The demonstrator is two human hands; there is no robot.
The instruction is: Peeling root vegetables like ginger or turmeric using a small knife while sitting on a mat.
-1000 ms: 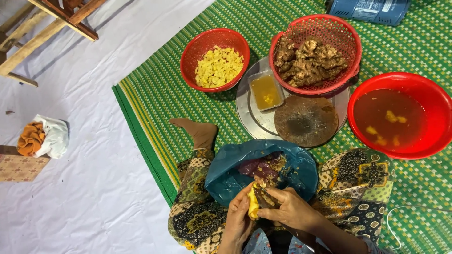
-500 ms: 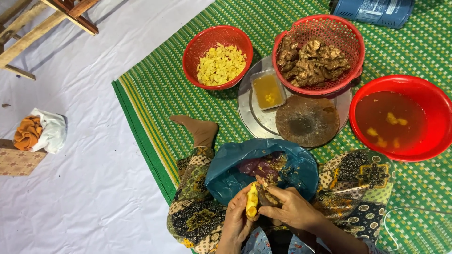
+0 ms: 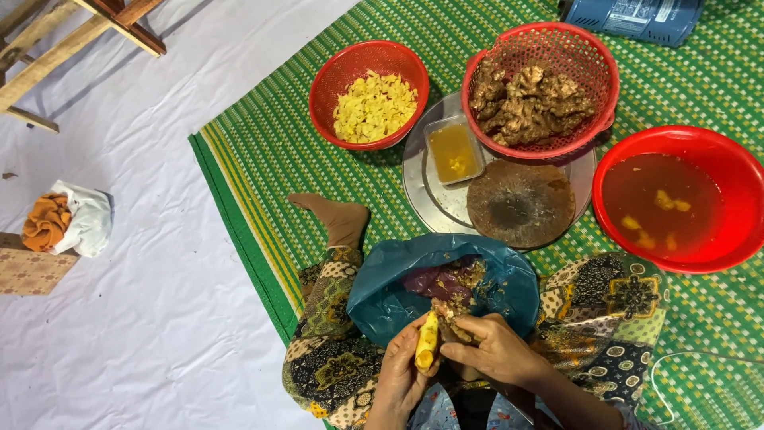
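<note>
Down at the bottom of the view, the left hand is curled shut around a peeled yellow root piece, holding it upright between thumb and fingers. The right hand is closed beside it, fingers bent over and touching the top of the same piece, with brown scraps of peel clinging between the two hands; whether it grips a blade cannot be told.

Just beyond the hands a crumpled blue plastic bag lies open in the lap, holding a purplish lining and brown peelings. The lap is covered by patterned cloth in dark, yellow and green patches, and a bare foot rests on the woven green mat.

Farther out sits a round metal tray bearing a dark, rough round wooden board and a small clear tub of yellow liquid. A red mesh basket of knobbly brown unpeeled roots leans on the tray. A red plastic bowl holds pale yellow cut pieces, and a larger red basin holds brownish water with a few yellow chunks. White sheeting covers the floor to the left.
</note>
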